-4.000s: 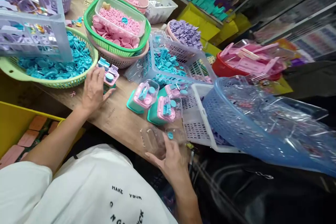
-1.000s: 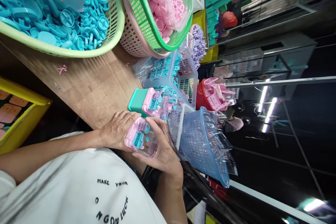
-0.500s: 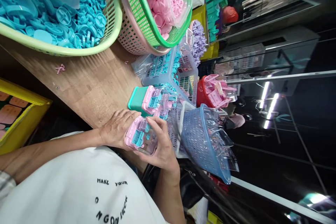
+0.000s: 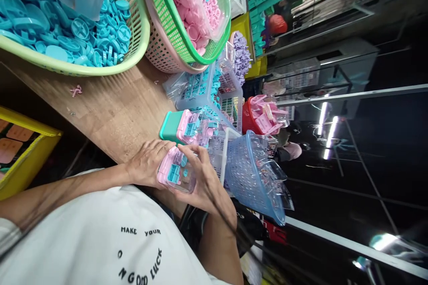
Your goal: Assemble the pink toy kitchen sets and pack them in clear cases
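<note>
Between my two hands is a small toy box with a pink base, a clear cover and turquoise pieces inside. My left hand is closed around its pink end. From the other side, my right hand grips the clear cover, thumb below and fingers above; part of the cover is hidden behind them. Just beyond, on the wooden table, lies a second toy box with a teal body, pink rim and clear top over pink and turquoise parts. The fingers of both hands are close to it.
A yellow-green basket of blue parts stands at the upper left, near a green basket of pink parts. A clear bin, a red basket and a blue basket line the right. Pink scraps lie on the table.
My view has shifted a little, so the baskets on the right appear further left. My right hand has turned slightly and its fingers sit further over the clear cover. Both hands keep hold of the box.
</note>
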Action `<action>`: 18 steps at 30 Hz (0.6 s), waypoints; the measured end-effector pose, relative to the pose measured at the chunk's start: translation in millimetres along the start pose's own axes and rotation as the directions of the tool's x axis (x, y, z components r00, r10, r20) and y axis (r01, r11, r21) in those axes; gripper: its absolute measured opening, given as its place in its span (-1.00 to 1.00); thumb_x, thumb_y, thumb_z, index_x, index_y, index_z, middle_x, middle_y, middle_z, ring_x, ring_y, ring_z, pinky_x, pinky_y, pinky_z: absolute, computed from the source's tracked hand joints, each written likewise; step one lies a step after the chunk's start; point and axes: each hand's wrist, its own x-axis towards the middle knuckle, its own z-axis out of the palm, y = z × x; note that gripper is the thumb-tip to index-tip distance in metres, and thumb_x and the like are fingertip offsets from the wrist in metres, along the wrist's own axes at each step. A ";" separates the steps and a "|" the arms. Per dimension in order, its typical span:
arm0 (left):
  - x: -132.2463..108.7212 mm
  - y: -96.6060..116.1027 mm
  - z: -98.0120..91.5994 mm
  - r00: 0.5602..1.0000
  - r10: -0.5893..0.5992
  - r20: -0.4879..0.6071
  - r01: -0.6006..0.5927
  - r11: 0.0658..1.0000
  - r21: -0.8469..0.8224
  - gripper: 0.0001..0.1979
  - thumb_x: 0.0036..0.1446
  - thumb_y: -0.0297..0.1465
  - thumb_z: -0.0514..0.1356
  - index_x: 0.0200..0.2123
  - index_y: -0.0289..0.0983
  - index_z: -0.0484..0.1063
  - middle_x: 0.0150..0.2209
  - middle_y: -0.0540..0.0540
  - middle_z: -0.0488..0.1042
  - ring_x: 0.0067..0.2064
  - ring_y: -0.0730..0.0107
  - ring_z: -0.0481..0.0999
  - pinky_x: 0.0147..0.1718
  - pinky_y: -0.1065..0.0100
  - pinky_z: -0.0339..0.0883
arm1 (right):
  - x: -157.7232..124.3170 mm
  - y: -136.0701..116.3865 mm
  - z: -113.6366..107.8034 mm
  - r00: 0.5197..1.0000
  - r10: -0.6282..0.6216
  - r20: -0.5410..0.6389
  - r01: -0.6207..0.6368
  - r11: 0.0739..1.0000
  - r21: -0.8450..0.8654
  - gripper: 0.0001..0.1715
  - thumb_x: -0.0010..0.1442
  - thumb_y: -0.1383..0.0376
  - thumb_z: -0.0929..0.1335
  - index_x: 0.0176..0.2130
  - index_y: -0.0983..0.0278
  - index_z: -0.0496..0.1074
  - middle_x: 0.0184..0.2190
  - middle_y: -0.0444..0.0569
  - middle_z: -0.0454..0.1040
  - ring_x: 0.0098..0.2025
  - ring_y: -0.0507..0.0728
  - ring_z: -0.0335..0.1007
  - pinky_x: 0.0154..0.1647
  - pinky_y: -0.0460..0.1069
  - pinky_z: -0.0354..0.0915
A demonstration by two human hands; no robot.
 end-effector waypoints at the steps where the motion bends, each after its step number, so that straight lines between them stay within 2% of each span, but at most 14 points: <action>1: -0.3 -0.4 0.4 1.000 -0.001 0.003 0.001 1.000 0.003 0.02 -0.15 0.02 0.37 0.28 -0.34 0.09 0.19 -0.37 0.35 0.20 -0.15 0.35 0.16 -0.07 0.23 | -1.9 0.8 2.0 1.000 0.008 -0.015 -0.008 1.000 0.012 0.17 -0.09 0.29 0.56 0.38 0.11 0.05 0.16 0.11 0.15 0.26 0.34 0.23 0.24 0.25 0.37; 5: -0.6 -2.0 1.5 1.000 0.010 0.000 -0.010 1.000 0.005 0.02 -0.16 0.01 0.38 0.27 -0.36 0.10 0.19 -0.38 0.35 0.19 -0.16 0.35 0.16 -0.08 0.23 | -3.2 0.8 4.1 0.999 0.031 -0.032 -0.030 0.999 0.032 0.20 -0.09 0.31 0.55 0.39 0.09 0.02 0.16 0.10 0.13 0.26 0.33 0.22 0.25 0.26 0.37; 12: 1.0 0.1 -2.5 0.999 -0.030 0.034 0.029 0.999 0.016 0.03 -0.19 0.06 0.41 0.24 -0.34 0.14 0.15 -0.38 0.36 0.19 -0.17 0.34 0.13 -0.09 0.24 | 17.1 -6.9 -11.6 0.994 -0.044 0.102 0.050 0.997 -0.060 0.20 -0.13 0.26 0.57 0.37 0.12 0.08 0.15 0.14 0.17 0.24 0.37 0.22 0.25 0.31 0.35; 15: 1.0 -0.5 -1.1 0.999 -0.026 0.023 0.027 1.000 -0.010 0.04 -0.21 0.04 0.41 0.26 -0.31 0.12 0.15 -0.35 0.36 0.18 -0.16 0.35 0.13 -0.10 0.24 | 13.7 -5.3 -9.9 0.996 -0.032 0.080 0.039 0.995 -0.094 0.24 -0.12 0.18 0.60 0.39 0.12 0.04 0.18 0.16 0.15 0.26 0.39 0.21 0.22 0.32 0.38; 18: 0.6 -1.8 1.4 1.000 -0.007 -0.004 0.007 1.000 -0.022 0.07 -0.21 0.05 0.41 0.28 -0.32 0.09 0.18 -0.37 0.35 0.19 -0.16 0.34 0.14 -0.10 0.23 | 6.0 -0.7 -2.9 0.998 -0.057 0.005 0.058 0.996 -0.063 0.22 -0.07 0.09 0.59 0.39 0.12 0.02 0.25 0.19 0.10 0.32 0.41 0.14 0.25 0.35 0.34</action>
